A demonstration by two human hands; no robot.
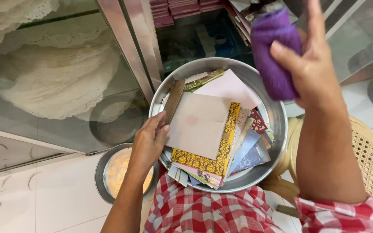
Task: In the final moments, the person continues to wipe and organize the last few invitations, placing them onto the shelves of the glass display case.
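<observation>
A person's left hand (pixel 148 140) pinches the edge of a stiff beige card (pixel 197 124) atop loose cards in a steel basin (pixel 277 116), while the right hand (pixel 311 71) grips a purple cloth roll (pixel 274 51) raised above it. The roll looks soft and light, perhaps yarn-wrapped, best held around its middle.

The round basin (pixel 273 116) is brushed, softly shiny metal. In it lie matt paper cards (pixel 203 129), one edged in glossy gold print. The purple roll (pixel 275 51) looks like fuzzy, rough cloth. The small bowl (pixel 102 181) is dull metal. The sleeve (pixel 342 215) is woven checked cloth; the chair (pixel 370 159) is smooth plastic with cane-like mesh.
</observation>
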